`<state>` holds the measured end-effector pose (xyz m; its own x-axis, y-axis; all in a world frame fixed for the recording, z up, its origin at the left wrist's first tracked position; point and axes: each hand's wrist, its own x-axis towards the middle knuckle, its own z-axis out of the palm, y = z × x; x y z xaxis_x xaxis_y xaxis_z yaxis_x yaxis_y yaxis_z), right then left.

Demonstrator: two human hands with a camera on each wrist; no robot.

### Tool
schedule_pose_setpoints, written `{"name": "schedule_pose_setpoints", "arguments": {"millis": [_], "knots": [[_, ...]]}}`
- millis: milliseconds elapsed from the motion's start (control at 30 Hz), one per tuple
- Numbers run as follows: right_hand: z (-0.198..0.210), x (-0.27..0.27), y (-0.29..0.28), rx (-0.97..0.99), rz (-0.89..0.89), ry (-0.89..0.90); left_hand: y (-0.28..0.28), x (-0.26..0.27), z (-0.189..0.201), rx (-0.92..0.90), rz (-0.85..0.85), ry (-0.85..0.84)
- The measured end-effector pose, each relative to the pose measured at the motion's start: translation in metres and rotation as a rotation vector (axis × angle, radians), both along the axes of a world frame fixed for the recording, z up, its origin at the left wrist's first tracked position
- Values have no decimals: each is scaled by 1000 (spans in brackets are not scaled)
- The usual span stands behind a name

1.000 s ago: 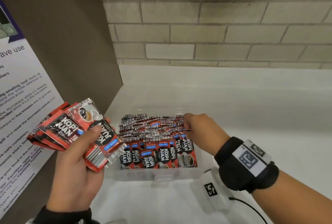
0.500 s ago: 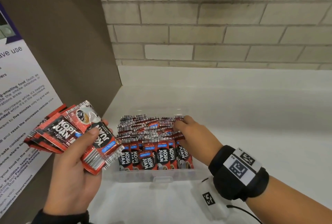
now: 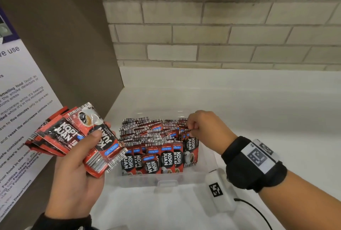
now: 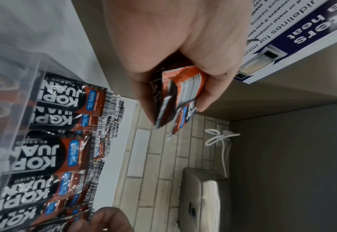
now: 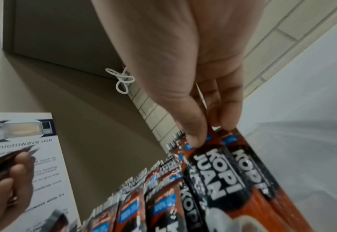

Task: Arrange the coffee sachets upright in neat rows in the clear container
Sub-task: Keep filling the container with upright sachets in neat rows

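A clear plastic container [image 3: 201, 177] sits on the white counter, packed with rows of upright red-and-black coffee sachets [image 3: 158, 157]. My left hand [image 3: 79, 170] holds a fanned bunch of sachets [image 3: 73, 137] to the left of the container; the same bunch [image 4: 175, 97] shows in the left wrist view. My right hand [image 3: 201, 128] is over the container's right side, thumb and fingers pinching the top of a standing sachet [image 5: 213, 169] in the rightmost row. The container's rows [image 4: 50, 149] appear at the left of the left wrist view.
A brown cabinet side [image 3: 60, 45] with a microwave-use notice [image 3: 16, 119] stands at the left. A brick wall [image 3: 221, 26] rises behind the counter [image 3: 258, 104]. A white tagged device [image 3: 217, 191] with a cable lies by the container's front right corner.
My right hand shifted left along the sachet tops, then back right, and now pinches a sachet in the rightmost row. The left hand has kept its bunch almost still.
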<state>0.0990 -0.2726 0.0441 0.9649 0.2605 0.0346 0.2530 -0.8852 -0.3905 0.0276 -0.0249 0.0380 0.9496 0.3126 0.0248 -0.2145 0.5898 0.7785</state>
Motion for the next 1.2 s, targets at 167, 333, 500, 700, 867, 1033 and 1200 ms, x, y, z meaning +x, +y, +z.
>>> {"name": "schedule_pose_setpoints", "arguments": {"millis": [167,333,500,700,867,1033,1200], "knots": [[-2,3,3,-23,-21,-19,0,-1,1,-2,-17,-14],[-2,-4,-2,97,-100,19,1,-2,4,6,-28,-23],[3,-22,-16,205,-182,105,1,-3,3,46,-9,-20],[8,-33,-8,22,-72,182,-6,-3,0,70,-30,12],[3,-39,5,-51,-49,228,-6,-5,-1,96,-38,30],[-13,-38,16,-83,-84,287,-5,-5,0,107,-43,35],[-25,-38,19,-41,-170,195,-6,-5,1,147,-36,47]]}}
